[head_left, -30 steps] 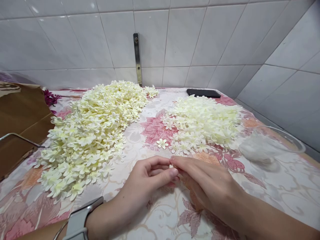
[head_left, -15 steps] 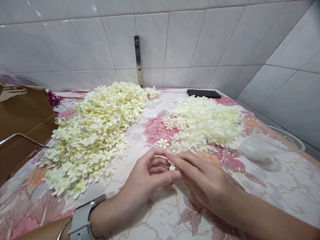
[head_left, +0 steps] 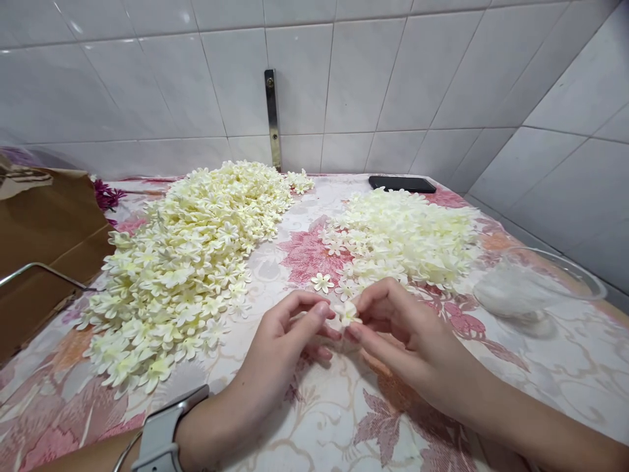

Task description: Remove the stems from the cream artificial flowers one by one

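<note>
A small cream-white artificial flower [head_left: 348, 313] is pinched between the thumb and fingers of my right hand [head_left: 413, 341], its petals facing up and to the left. Close beside its left edge is my left hand [head_left: 289, 337], with loosely bent, parted fingers and the thumb near the index finger. No object shows in the left hand; whether a fingertip touches a petal I cannot tell. One loose flower [head_left: 322, 282] lies flat just beyond my hands. Behind it to the right spreads a low pile of pale flowers [head_left: 407, 236]. A larger heap of similar flowers [head_left: 196, 262] covers the left side.
A floral cloth [head_left: 275, 426] covers the table. At right sits a clear bowl [head_left: 580, 288] with whitish contents. A black phone [head_left: 401, 184] lies near the tiled wall [head_left: 363, 78]. A brown cardboard box [head_left: 49, 242] and a bent metal rod [head_left: 44, 267] are at left.
My hands have drawn slightly apart. The flower, mostly hidden between my fingers before, now shows its petals in my right hand, which has turned with its fingers raised.
</note>
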Tool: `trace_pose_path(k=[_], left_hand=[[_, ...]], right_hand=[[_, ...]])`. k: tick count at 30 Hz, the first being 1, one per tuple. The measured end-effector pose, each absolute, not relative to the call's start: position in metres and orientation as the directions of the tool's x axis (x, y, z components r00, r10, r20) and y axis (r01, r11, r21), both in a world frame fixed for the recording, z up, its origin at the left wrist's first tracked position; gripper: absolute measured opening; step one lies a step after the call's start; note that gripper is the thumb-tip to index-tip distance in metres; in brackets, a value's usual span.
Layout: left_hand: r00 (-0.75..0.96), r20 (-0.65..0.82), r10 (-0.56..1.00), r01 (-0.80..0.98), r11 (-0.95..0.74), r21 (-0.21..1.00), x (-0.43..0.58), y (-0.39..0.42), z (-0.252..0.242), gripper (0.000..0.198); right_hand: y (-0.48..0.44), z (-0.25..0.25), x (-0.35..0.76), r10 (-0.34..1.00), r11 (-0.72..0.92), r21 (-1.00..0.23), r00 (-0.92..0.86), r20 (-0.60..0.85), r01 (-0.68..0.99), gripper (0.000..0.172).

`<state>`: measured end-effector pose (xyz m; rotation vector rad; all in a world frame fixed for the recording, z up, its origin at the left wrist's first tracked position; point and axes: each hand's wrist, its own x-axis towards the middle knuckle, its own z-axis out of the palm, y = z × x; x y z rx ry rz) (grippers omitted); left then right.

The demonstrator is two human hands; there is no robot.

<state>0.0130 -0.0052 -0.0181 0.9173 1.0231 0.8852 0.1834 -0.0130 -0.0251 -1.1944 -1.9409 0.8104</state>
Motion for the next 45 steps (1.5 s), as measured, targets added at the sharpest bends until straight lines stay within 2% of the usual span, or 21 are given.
trace_pose_path(k=[3, 5, 9, 13, 16, 19, 22, 31, 33, 35, 37, 39, 41, 45], left_hand=[[0.212, -0.284, 0.935, -0.163, 0.320, 0.933, 0.012, -0.005, -0.019, 0.021], [0.213, -0.290, 0.933, -0.154, 0.325, 0.933, 0.011, -0.004, -0.020, 0.023], [0.203, -0.302, 0.931, -0.137, 0.333, 0.933, 0.011, -0.004, -0.020, 0.025], [0.191, -0.289, 0.938, -0.155, 0.319, 0.935, 0.012, -0.004, -0.020, 0.024], [0.199, -0.288, 0.937, -0.166, 0.322, 0.932, 0.013, -0.004, -0.020, 0.024], [0.202, -0.301, 0.932, -0.158, 0.334, 0.929, 0.012, -0.004, -0.021, 0.025], [0.208, -0.302, 0.930, -0.151, 0.335, 0.930, 0.012, -0.004, -0.021, 0.025], [0.203, -0.270, 0.941, -0.133, 0.300, 0.945, 0.011, -0.002, -0.019, 0.024], [0.186, -0.220, 0.957, -0.058, 0.235, 0.970, 0.006, 0.004, -0.015, 0.020], [0.190, -0.092, 0.977, 0.135, 0.067, 0.989, -0.002, 0.012, -0.012, 0.015], [0.257, 0.095, 0.962, 0.402, -0.196, 0.895, -0.010, 0.022, -0.011, 0.009], [0.344, 0.234, 0.909, 0.590, -0.403, 0.700, -0.017, 0.031, -0.011, 0.011], [0.444, 0.272, 0.854, 0.666, -0.517, 0.537, -0.019, 0.038, -0.013, 0.016], [0.634, 0.264, 0.727, 0.641, -0.685, 0.347, -0.011, 0.052, -0.015, 0.023]], right_hand=[[-0.009, -0.027, 0.185, 0.886, 0.440, -0.747, -0.378, 0.269, 0.499, 0.026], [-0.007, -0.028, 0.186, 0.872, 0.456, -0.728, -0.419, 0.252, 0.512, 0.030], [-0.007, -0.028, 0.186, 0.901, 0.369, -0.811, -0.389, 0.192, 0.454, 0.029], [-0.008, -0.028, 0.186, 0.950, 0.199, -0.916, -0.298, 0.093, 0.347, 0.014], [-0.008, -0.029, 0.186, 0.964, 0.111, -0.954, -0.263, 0.036, 0.277, 0.018], [-0.007, -0.029, 0.186, 0.948, 0.124, -0.962, -0.316, 0.042, 0.243, 0.006], [-0.008, -0.027, 0.186, 0.935, 0.154, -0.948, -0.351, 0.048, 0.279, 0.021], [-0.005, -0.022, 0.186, 0.982, 0.098, -0.957, -0.181, 0.050, 0.272, 0.027], [-0.001, -0.021, 0.188, 0.986, 0.107, -0.966, -0.153, 0.072, 0.234, 0.025], [0.002, -0.020, 0.192, 0.986, 0.144, -0.963, -0.115, 0.121, 0.227, 0.018], [0.006, -0.018, 0.197, 0.987, 0.159, -0.950, -0.057, 0.150, 0.268, 0.021], [0.010, -0.016, 0.201, 0.988, 0.147, -0.944, 0.008, 0.157, 0.294, 0.027], [0.013, -0.015, 0.203, 0.984, 0.146, -0.952, 0.058, 0.168, 0.269, 0.028], [0.016, -0.016, 0.201, 0.986, 0.142, -0.969, 0.060, 0.157, 0.203, 0.031]])
